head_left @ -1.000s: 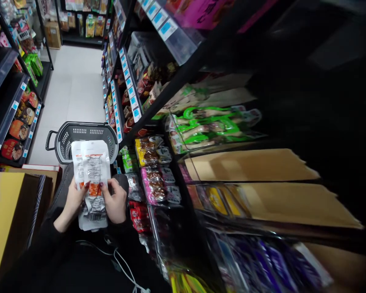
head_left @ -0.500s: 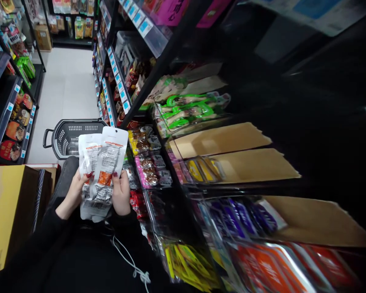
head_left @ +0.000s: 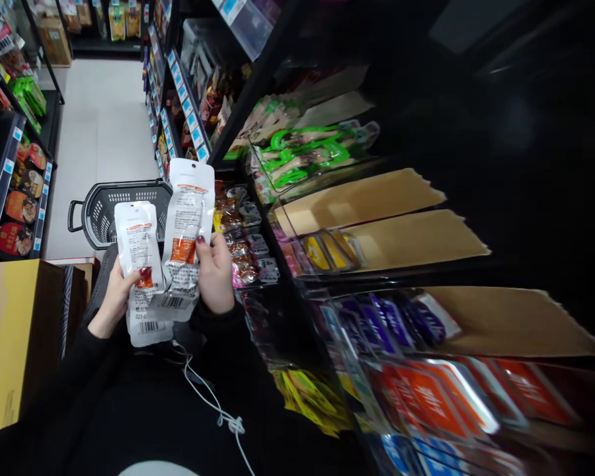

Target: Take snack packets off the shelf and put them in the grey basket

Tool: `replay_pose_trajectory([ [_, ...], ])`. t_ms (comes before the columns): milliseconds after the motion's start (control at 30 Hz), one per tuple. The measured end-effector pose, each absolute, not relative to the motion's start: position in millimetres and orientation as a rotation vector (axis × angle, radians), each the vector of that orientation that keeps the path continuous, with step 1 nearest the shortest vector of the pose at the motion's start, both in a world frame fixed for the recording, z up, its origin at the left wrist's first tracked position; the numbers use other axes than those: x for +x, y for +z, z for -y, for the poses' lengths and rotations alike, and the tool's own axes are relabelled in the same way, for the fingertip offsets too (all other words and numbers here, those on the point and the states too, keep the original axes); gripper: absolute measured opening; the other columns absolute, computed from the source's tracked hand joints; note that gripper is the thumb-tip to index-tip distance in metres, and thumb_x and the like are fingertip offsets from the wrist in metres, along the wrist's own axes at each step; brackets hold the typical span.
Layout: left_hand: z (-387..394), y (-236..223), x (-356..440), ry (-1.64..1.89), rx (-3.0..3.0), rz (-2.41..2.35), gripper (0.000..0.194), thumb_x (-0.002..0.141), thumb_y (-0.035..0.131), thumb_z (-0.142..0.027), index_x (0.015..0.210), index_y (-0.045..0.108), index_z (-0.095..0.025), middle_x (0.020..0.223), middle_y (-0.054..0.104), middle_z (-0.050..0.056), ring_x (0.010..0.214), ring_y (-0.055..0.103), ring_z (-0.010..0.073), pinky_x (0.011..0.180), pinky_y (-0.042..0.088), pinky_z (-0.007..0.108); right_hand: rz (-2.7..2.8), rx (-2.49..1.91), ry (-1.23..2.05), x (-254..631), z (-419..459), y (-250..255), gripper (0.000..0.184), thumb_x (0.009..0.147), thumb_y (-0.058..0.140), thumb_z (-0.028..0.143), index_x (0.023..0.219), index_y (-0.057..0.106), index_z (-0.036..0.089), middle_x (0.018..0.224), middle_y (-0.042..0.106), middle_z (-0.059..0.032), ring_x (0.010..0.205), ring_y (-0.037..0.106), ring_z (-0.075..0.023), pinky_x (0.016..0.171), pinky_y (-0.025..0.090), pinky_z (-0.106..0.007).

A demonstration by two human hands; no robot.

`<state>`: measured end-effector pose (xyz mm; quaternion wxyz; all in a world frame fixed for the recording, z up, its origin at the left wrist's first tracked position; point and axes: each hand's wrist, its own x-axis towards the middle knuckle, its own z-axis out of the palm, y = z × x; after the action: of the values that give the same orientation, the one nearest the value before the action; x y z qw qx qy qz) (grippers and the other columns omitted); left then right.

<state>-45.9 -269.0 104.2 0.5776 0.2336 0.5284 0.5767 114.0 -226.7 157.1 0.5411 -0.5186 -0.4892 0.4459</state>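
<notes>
My left hand [head_left: 113,297] pinches a white snack pouch [head_left: 139,241] by its left edge, thumb on its orange patch. A second white snack pouch [head_left: 191,208], printed the same way with an orange patch, is gripped by my right hand [head_left: 216,272]. The right pouch is higher, and its lower end overlaps the left one. Small print and barcodes face me on both. Beyond them, a grey shopping basket [head_left: 90,210] stands on the floor, partly hidden by the pouches.
Right of me, a black shelf holds open cardboard boxes [head_left: 426,241], purple packets [head_left: 377,324], red-orange packets [head_left: 421,396] and green-edged packs [head_left: 312,158]. A yellow carton [head_left: 4,330] stands at my left. The pale aisle floor [head_left: 99,119] runs ahead between shelves. A white cord [head_left: 208,396] hangs from my clothing.
The pouches have moved apart: the right one rose and shifted right with my right hand, uncovering more of the left pouch. The view has tilted slightly downward.
</notes>
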Motion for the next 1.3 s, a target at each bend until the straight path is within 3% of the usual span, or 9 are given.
replay_pose_trajectory([
  [367, 271.7, 100.9, -60.6, 1.369, 0.539, -1.261, 0.060, 0.060, 0.079, -0.028, 0.115, 0.056, -0.020, 0.113, 0.068, 0.007, 0.097, 0.065, 0.0232, 0.081, 0.051, 0.031, 1.244, -1.183, 0.950, 114.6, 215.8, 167.9, 0.026, 0.089, 0.047, 0.040, 0.073, 0.037, 0.023, 0.065, 0.035, 0.0040, 0.059, 0.036, -0.0112, 0.057, 0.034, -0.025],
  [833, 268.8, 101.2, -68.1, 1.380, 0.503, -1.285, 0.064, 0.059, 0.080, -0.028, 0.117, 0.054, -0.017, 0.115, 0.066, 0.010, 0.099, 0.065, 0.0257, 0.080, 0.053, 0.032, 1.218, -1.173, 0.899, 119.3, 252.8, 162.3, 0.032, 0.089, 0.048, 0.046, 0.070, 0.038, 0.022, 0.059, 0.032, 0.0054, 0.054, 0.032, -0.0105, 0.052, 0.028, -0.025],
  [933, 267.2, 101.5, -68.1, 1.392, 0.498, -1.287, 0.063, 0.058, 0.081, -0.028, 0.114, 0.055, -0.016, 0.112, 0.067, 0.010, 0.096, 0.066, 0.0249, 0.078, 0.053, 0.031, 1.113, -1.092, 1.061, 121.2, 249.1, 163.9, 0.032, 0.085, 0.053, 0.049, 0.073, 0.041, 0.023, 0.060, 0.038, 0.0053, 0.052, 0.036, -0.0102, 0.050, 0.030, -0.025],
  [1033, 266.8, 100.4, -68.6, 1.393, 0.472, -1.296, 0.064, 0.056, 0.082, -0.028, 0.112, 0.056, -0.017, 0.107, 0.068, 0.008, 0.090, 0.066, 0.0227, 0.075, 0.053, 0.030, 0.988, -0.851, 1.437, 122.7, 239.9, 153.4, 0.032, 0.084, 0.053, 0.053, 0.078, 0.043, 0.024, 0.052, 0.041, 0.0075, 0.043, 0.036, -0.0099, 0.046, 0.030, -0.025],
  [1200, 268.4, 96.8, -70.6, 1.377, 0.457, -1.295, 0.060, 0.056, 0.083, -0.027, 0.109, 0.056, -0.017, 0.102, 0.069, 0.005, 0.081, 0.066, 0.0184, 0.070, 0.053, 0.028, 0.690, -0.107, 1.865, 115.4, 225.2, 107.0, 0.044, 0.075, 0.055, 0.064, 0.071, 0.034, 0.025, 0.030, 0.015, 0.0179, 0.024, 0.011, -0.0068, 0.035, 0.020, -0.023],
  [1300, 268.7, 95.9, -71.3, 1.374, 0.447, -1.293, 0.060, 0.056, 0.084, -0.026, 0.109, 0.056, -0.017, 0.100, 0.069, 0.005, 0.077, 0.066, 0.0170, 0.069, 0.053, 0.028, 0.570, -0.052, 1.876, 110.2, 223.6, 93.2, 0.045, 0.076, 0.056, 0.062, 0.070, 0.031, 0.025, 0.029, 0.008, 0.0195, 0.023, 0.005, -0.0058, 0.033, 0.016, -0.023],
])
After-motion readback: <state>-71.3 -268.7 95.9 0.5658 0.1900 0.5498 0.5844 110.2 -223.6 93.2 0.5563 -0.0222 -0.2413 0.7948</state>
